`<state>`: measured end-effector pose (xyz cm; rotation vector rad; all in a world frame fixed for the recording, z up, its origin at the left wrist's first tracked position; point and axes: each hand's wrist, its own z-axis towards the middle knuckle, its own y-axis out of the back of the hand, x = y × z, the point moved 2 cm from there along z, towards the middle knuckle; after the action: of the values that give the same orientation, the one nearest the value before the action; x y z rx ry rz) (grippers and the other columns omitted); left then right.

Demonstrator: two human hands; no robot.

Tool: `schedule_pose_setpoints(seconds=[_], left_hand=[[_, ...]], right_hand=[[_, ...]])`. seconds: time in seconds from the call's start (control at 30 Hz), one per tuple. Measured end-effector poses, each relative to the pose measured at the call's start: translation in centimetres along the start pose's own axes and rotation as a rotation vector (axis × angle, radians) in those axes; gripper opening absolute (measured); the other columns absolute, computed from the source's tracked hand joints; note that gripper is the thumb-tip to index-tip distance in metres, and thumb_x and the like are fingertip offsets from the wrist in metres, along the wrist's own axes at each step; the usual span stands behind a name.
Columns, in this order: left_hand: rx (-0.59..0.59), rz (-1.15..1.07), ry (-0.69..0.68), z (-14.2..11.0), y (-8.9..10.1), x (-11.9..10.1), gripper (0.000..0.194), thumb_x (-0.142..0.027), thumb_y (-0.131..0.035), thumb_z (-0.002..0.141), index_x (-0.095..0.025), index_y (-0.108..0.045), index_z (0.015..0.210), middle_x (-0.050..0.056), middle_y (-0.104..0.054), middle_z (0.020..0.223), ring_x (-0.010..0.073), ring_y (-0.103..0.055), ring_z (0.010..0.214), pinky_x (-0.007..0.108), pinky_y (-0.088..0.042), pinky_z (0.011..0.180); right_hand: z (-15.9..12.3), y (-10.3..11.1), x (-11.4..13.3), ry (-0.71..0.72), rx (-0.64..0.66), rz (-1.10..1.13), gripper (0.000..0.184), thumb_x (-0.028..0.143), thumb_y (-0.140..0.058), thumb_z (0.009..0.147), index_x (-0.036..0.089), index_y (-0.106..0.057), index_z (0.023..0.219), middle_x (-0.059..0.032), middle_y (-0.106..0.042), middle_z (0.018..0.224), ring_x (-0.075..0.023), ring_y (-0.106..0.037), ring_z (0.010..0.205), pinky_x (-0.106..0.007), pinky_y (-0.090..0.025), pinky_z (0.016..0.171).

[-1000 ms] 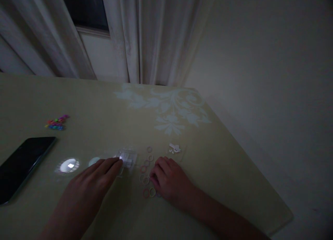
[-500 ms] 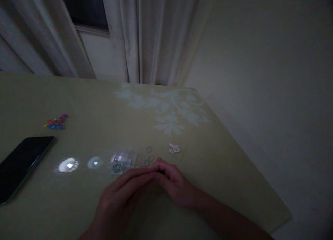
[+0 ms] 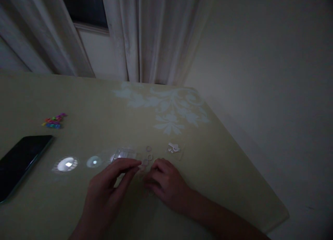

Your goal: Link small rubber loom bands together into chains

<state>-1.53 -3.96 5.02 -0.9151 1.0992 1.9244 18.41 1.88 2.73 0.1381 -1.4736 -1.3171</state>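
My left hand (image 3: 108,189) is closed in a pinch, thumb and index fingertips together just above the table. Whatever lies between those tips is too small and dark to name. To its right, my right hand (image 3: 169,186) rests low over the table with curled fingers, and anything under them is hidden. A short gap separates the hands. Small pale rings (image 3: 149,157) lie on the table just beyond the fingertips. Behind my left fingers, a clear plastic compartment box (image 3: 126,153) is partly covered. White small pieces (image 3: 174,148) lie on a clear sheet or bag beyond my right hand.
A black phone (image 3: 24,160) lies at the left. Beyond it sits a pile of small colourful pieces (image 3: 54,122). Light reflections show on the pale table (image 3: 221,170), which has a leaf pattern near its far corner. Curtains and a wall stand behind.
My hands were touching at the fingertips and have come apart. The left moved left and slightly up, still pinched; the right turned downward toward the table.
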Motion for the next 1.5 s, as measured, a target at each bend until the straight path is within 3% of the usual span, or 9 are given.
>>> schedule_pose_setpoints(seconds=[0.17,0.3,0.53,0.73,0.83,1.0,1.27,1.4,1.5], left_hand=[[0.049,-0.092,0.11,0.3,0.0,-0.2,0.009,-0.031,-0.075,0.091,-0.033,-0.081,0.098,-0.006,-0.084,0.091,0.0131,-0.08,0.079,0.016,-0.062,0.072],[0.046,-0.094,0.048,0.7,0.2,-0.5,0.014,-0.026,-0.076,0.089,-0.037,-0.083,0.095,-0.007,-0.084,0.091,0.012,-0.079,0.078,0.016,-0.061,0.073],[0.146,-0.13,-0.06,0.6,-0.5,-0.2,0.025,-0.018,-0.074,0.09,-0.037,-0.081,0.104,-0.006,-0.082,0.091,0.0112,-0.078,0.081,0.015,-0.06,0.073],[0.189,-0.105,-0.108,0.2,-1.0,-0.3,0.021,-0.019,-0.071,0.093,-0.037,-0.079,0.102,-0.006,-0.079,0.092,0.0104,-0.077,0.083,0.015,-0.059,0.076],[0.136,-0.07,-0.048,0.0,-0.7,-0.2,0.015,-0.023,-0.071,0.093,-0.035,-0.079,0.1,-0.004,-0.079,0.101,0.0129,-0.077,0.094,0.018,-0.06,0.082],[0.041,-0.117,0.093,-0.1,-0.2,-0.4,0.013,-0.03,-0.073,0.092,-0.033,-0.079,0.103,-0.003,-0.082,0.1,0.0149,-0.079,0.086,0.02,-0.063,0.078],[0.038,-0.111,0.019,0.4,0.1,-0.4,0.01,-0.026,-0.074,0.089,-0.032,-0.081,0.094,-0.002,-0.08,0.092,0.0145,-0.076,0.081,0.019,-0.062,0.073],[0.058,-0.075,0.048,0.4,0.2,-0.2,0.013,-0.027,-0.074,0.09,-0.034,-0.083,0.095,-0.004,-0.084,0.091,0.0147,-0.078,0.079,0.019,-0.063,0.074],[0.09,-0.081,0.073,0.3,0.0,-0.1,0.016,-0.028,-0.074,0.09,-0.037,-0.084,0.099,-0.005,-0.085,0.093,0.0143,-0.08,0.079,0.018,-0.062,0.073]], right_hand=[[-0.2,-1.5,-0.3,0.073,0.032,-0.302,0.014,0.028,-0.074,0.098,0.014,-0.072,0.099,-0.0087,-0.067,0.1,-0.0248,-0.059,0.096,-0.038,-0.051,0.088],[-0.4,-1.7,-0.8,0.062,0.073,-0.365,0.008,0.022,-0.066,0.103,0.014,-0.07,0.103,-0.0104,-0.065,0.101,-0.0269,-0.057,0.097,-0.04,-0.05,0.086],[0.3,2.6,0.4,-0.184,-0.051,0.496,0.014,0.027,-0.056,0.109,0.02,-0.063,0.098,-0.0022,-0.055,0.099,-0.0162,-0.055,0.09,-0.028,-0.045,0.08],[0.4,1.9,0.7,-0.278,-0.055,0.853,0.021,0.037,-0.071,0.1,0.019,-0.069,0.09,0.0002,-0.055,0.093,-0.015,-0.054,0.086,-0.028,-0.043,0.078],[0.4,1.0,-0.1,-0.268,-0.102,0.734,0.014,0.032,-0.076,0.097,0.02,-0.074,0.09,0.0,-0.057,0.092,-0.0154,-0.058,0.086,-0.027,-0.045,0.078],[0.5,-0.3,-0.5,-0.07,-0.041,0.166,0.01,0.021,-0.073,0.099,0.024,-0.078,0.106,-0.0043,-0.063,0.106,-0.0187,-0.06,0.1,-0.032,-0.049,0.091],[0.7,-1.9,-0.7,0.071,0.053,-0.322,0.011,0.025,-0.064,0.104,0.018,-0.072,0.107,-0.0096,-0.067,0.107,-0.0251,-0.057,0.102,-0.038,-0.05,0.092],[0.7,-1.4,-0.5,0.022,0.094,-0.295,0.009,0.02,-0.06,0.105,0.015,-0.067,0.107,-0.0121,-0.065,0.108,-0.0271,-0.056,0.103,-0.041,-0.05,0.094],[0.9,0.2,-0.1,-0.101,0.007,0.066,0.008,0.016,-0.057,0.106,0.017,-0.065,0.105,-0.0082,-0.06,0.109,-0.0213,-0.057,0.102,-0.034,-0.05,0.094]])
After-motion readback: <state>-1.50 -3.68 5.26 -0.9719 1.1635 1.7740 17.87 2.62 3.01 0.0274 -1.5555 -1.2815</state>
